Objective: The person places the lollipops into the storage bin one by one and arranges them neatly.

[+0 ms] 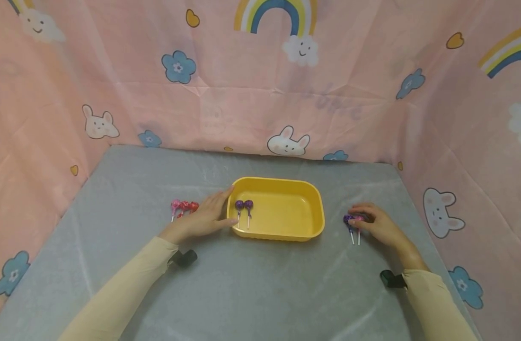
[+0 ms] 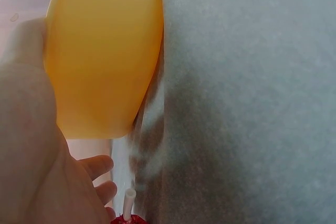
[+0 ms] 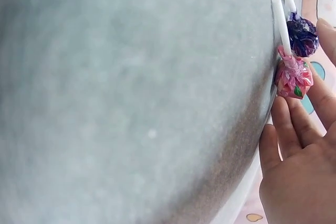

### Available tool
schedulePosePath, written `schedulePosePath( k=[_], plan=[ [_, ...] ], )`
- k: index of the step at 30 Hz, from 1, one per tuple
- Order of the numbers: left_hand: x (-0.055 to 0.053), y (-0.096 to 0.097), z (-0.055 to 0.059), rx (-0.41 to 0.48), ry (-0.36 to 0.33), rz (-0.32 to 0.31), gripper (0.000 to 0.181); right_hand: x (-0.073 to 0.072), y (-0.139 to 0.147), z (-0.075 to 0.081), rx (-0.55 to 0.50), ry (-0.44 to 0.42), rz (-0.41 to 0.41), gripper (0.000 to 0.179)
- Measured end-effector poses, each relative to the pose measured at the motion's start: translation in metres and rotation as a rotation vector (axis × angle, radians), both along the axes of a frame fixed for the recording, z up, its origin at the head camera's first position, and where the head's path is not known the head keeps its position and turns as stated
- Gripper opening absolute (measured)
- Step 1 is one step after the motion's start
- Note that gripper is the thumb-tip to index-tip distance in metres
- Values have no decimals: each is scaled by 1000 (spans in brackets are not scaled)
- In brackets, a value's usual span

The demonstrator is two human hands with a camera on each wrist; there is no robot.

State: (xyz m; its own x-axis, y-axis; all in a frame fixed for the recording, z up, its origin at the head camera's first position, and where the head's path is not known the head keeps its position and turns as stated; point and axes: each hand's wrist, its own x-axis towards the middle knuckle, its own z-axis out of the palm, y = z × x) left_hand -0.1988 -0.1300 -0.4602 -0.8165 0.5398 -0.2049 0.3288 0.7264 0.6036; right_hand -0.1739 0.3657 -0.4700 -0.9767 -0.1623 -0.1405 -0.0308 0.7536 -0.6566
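In the head view, my left hand rests against the left end of a yellow container, its thumb by the near rim. The left wrist view shows the container's outer wall beside the hand. Two purple lollipops lie inside at the left. At the right, my right hand has thumb and index finger at either side of a purple lollipop, seemingly pinching its wrapped head. A pink lollipop lies beside it. Both white sticks point toward the near side.
Left of the container, pink and red lollipops lie on the grey cloth-covered table, partly behind the left hand. A pink patterned curtain surrounds the table's back and sides. A dark strap mount sits at the left wrist.
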Motion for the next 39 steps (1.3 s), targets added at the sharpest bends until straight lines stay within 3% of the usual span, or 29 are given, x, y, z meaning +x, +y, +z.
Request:
schedulePosePath(
  k=[39],
  plan=[
    [1,-2,-2,11,-1,6,99,0,-13,4,36,3,-65,49]
  ],
)
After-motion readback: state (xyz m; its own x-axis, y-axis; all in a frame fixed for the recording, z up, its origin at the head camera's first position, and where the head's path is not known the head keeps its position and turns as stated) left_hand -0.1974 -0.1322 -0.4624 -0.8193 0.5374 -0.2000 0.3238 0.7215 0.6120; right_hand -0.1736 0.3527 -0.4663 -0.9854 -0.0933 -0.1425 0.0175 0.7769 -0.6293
